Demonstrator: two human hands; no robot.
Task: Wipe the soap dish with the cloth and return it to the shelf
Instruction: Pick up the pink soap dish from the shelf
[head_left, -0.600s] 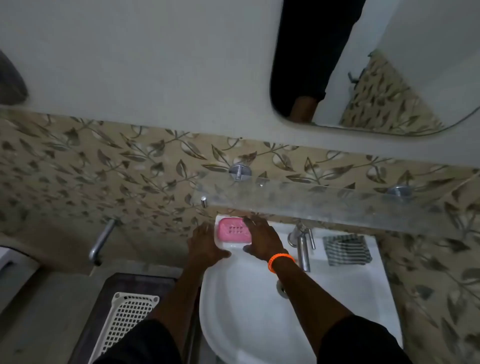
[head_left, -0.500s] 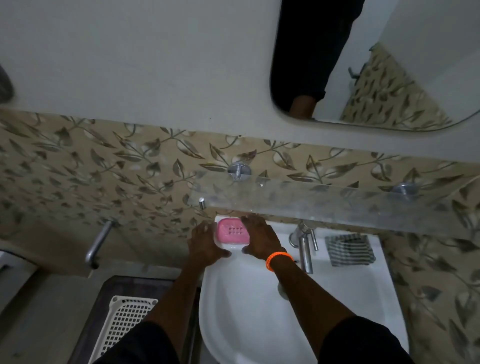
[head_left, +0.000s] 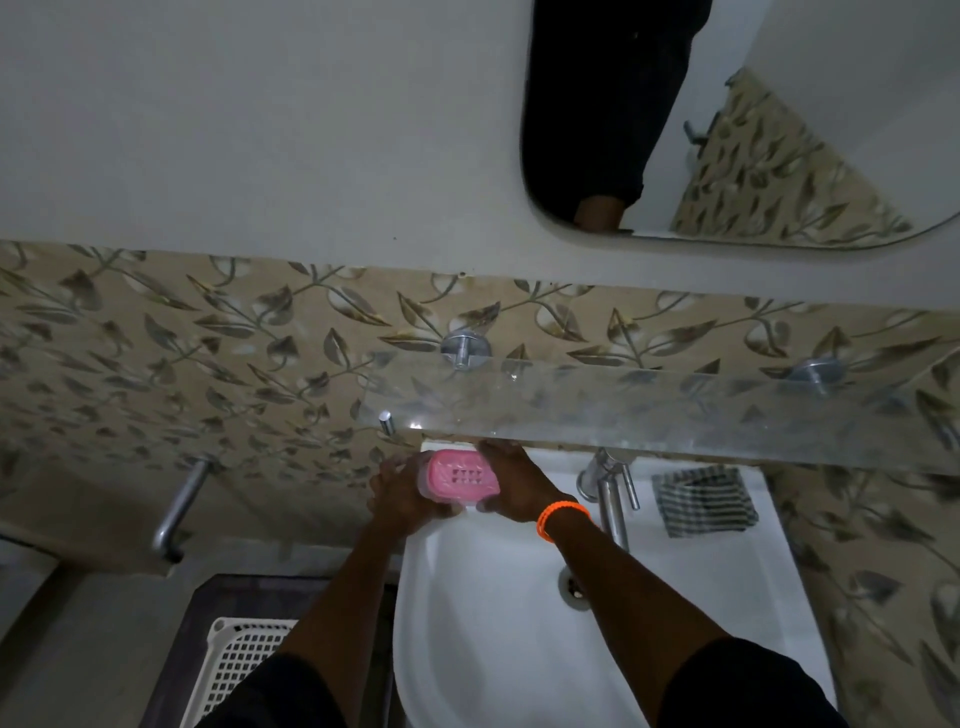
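Now soap dish (head_left: 459, 477) between both hands' fingers.

Both arms are bare from the hands up to short black sleeves, the left sleeve (head_left: 291, 691) and the right sleeve (head_left: 753, 686). A thin bright orange band (head_left: 558, 514) circles the right wrist.

I see a pink plastic soap dish (head_left: 458, 478), a white ceramic basin (head_left: 675, 597), a black-and-white checked folded cloth (head_left: 704, 501), an orange wristband (head_left: 558, 517), beige wall tiles with brown leaf vines (head_left: 208, 338), and a white perforated plastic basket (head_left: 236, 670).
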